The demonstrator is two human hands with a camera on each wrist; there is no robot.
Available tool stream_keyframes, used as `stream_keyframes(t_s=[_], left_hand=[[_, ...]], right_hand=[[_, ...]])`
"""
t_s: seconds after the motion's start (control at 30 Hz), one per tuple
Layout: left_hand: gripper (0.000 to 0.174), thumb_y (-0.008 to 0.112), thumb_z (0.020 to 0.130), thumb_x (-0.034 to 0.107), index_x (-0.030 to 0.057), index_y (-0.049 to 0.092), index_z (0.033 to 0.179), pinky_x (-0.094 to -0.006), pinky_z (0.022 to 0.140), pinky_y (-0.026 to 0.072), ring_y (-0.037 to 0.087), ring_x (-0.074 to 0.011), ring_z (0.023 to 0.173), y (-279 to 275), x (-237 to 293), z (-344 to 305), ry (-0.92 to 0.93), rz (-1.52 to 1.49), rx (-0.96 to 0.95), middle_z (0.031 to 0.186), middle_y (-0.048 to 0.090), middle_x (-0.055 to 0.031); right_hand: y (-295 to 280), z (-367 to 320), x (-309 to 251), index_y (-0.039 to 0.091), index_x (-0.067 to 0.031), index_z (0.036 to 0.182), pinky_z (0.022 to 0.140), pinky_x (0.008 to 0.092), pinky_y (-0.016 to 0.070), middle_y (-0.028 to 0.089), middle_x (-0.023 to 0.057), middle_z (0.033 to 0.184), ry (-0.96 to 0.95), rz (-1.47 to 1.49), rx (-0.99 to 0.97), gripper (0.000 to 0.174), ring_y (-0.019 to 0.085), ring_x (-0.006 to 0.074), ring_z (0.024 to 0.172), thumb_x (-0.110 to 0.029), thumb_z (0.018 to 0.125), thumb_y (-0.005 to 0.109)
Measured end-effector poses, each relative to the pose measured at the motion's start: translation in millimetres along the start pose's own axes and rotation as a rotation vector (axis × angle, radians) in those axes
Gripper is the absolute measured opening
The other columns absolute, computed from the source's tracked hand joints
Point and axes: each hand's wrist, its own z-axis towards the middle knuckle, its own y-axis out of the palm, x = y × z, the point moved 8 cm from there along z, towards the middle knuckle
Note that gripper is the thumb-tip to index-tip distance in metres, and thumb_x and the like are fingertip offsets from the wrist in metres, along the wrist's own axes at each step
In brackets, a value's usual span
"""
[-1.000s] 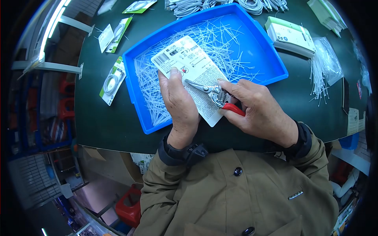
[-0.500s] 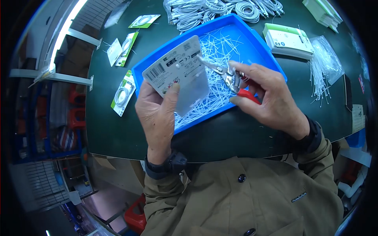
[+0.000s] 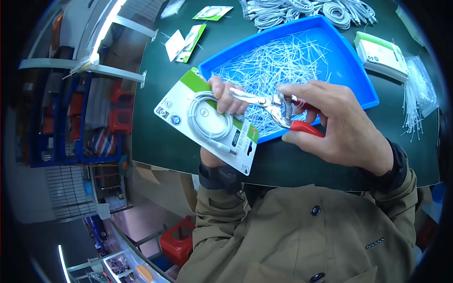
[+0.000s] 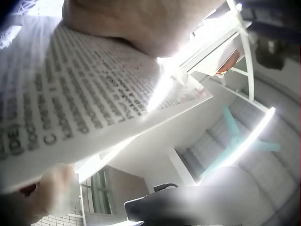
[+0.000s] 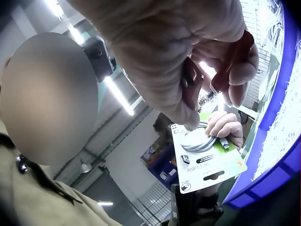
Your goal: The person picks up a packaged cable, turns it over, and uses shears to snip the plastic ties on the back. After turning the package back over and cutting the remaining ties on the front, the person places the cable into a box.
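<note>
The work in hand looks like trimming the ties that fasten a coiled grey cable (image 3: 192,117) to its printed card (image 3: 211,123), and this moment reads as a check of the front face between cuts. The card is tilted, front side up, over the table's near edge and just left of the blue tray (image 3: 353,70), which holds a loose litter of white strips (image 3: 278,66). The left hand (image 3: 230,96) grips the card by its tray-side edge, its fingers curled over onto the front close to the coil; the thumb is hidden in the head view. The right hand (image 3: 337,125) is half closed round red-handled cutters (image 3: 278,111), thumb and fingers on the grips with the spring between the handles in sight, so the hold seems light rather than a full squeeze. The blades point at the left fingers, and whether they touch cannot be told. The next move probably calls for steadying the card, keeping those fingertips clear and, if any tail remains, setting the blades on it without nicking the cable
</note>
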Motion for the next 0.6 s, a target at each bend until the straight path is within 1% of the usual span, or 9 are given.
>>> stream_keyframes(t_s=[0.07,0.17,0.2,0.3,0.33,0.53,0.6], left_hand=[[0.031,0.045,0.115,0.037,0.0114,0.058,0.103,-0.0293,0.067,0.0420,0.047,-0.0110,0.068,6.5,-5.8,-2.8,-0.006,-0.041,0.077,0.069,0.053,0.0038],[0.034,0.043,0.116,0.039,0.0105,0.057,0.102,-0.0296,0.066,0.0410,0.045,-0.0108,0.066,13.3,-13.4,-1.8,-0.062,-0.050,0.157,0.068,0.051,0.0031],[0.038,0.039,0.117,0.041,0.0097,0.056,0.104,-0.0292,0.065,0.0405,0.044,-0.0108,0.065,19.9,-15.8,-2.5,-0.062,-0.032,0.215,0.068,0.050,0.0033],[0.040,0.037,0.117,0.043,0.0092,0.055,0.107,-0.0286,0.065,0.0397,0.044,-0.0106,0.066,32.1,-21.9,-2.2,-0.065,0.027,0.324,0.069,0.049,0.0035],[0.043,0.034,0.118,0.045,0.0089,0.055,0.108,-0.0281,0.064,0.0404,0.045,-0.0108,0.066,27.2,-23.8,-0.9,-0.083,0.012,0.255,0.070,0.049,0.0037],[0.050,0.028,0.118,0.047,0.0074,0.056,0.109,-0.0282,0.063,0.0434,0.046,-0.0122,0.066,30.3,-30.1,7.4,-0.135,-0.040,0.116,0.069,0.049,0.0028],[0.052,0.026,0.118,0.048,0.0073,0.057,0.109,-0.0278,0.063,0.0437,0.046,-0.0126,0.066,33.3,-31.8,8.1,-0.150,-0.041,0.133,0.069,0.049,0.0023]], right_hand=[[6.0,-1.9,-3.4,0.069,-0.0028,0.130,0.068,0.0358,0.0536,0.067,0.0125,0.091,-0.038,-0.040,-0.038,0.060,0.068,0.0259,0.078,-0.013,0.074,0.088],[9.7,-3.9,-6.0,0.069,-0.0026,0.130,0.066,0.0357,0.0528,0.065,0.0117,0.090,-0.030,-0.049,-0.070,0.061,0.067,0.0253,0.076,-0.013,0.074,0.088],[9.9,-4.5,-7.2,0.069,-0.0024,0.130,0.066,0.0357,0.0526,0.065,0.0115,0.089,-0.016,-0.044,-0.086,0.061,0.067,0.0251,0.075,-0.014,0.074,0.089],[10.3,-4.6,-9.9,0.069,-0.0020,0.130,0.064,0.0356,0.0521,0.064,0.0109,0.089,0.001,-0.037,-0.107,0.062,0.066,0.0243,0.072,-0.014,0.074,0.090],[9.8,-5.0,-10.5,0.069,-0.0019,0.130,0.064,0.0356,0.0520,0.063,0.0107,0.088,-0.009,-0.037,-0.096,0.062,0.065,0.0240,0.072,-0.014,0.073,0.090],[7.1,-6.9,-16.6,0.068,-0.0028,0.131,0.064,0.0367,0.0519,0.063,0.0110,0.091,-0.028,-0.011,-0.104,0.065,0.064,0.0244,0.072,-0.013,0.071,0.092],[6.1,-7.4,-18.3,0.068,-0.0036,0.131,0.064,0.0372,0.0519,0.063,0.0111,0.092,-0.041,-0.024,-0.094,0.066,0.064,0.0252,0.073,-0.013,0.071,0.092]])
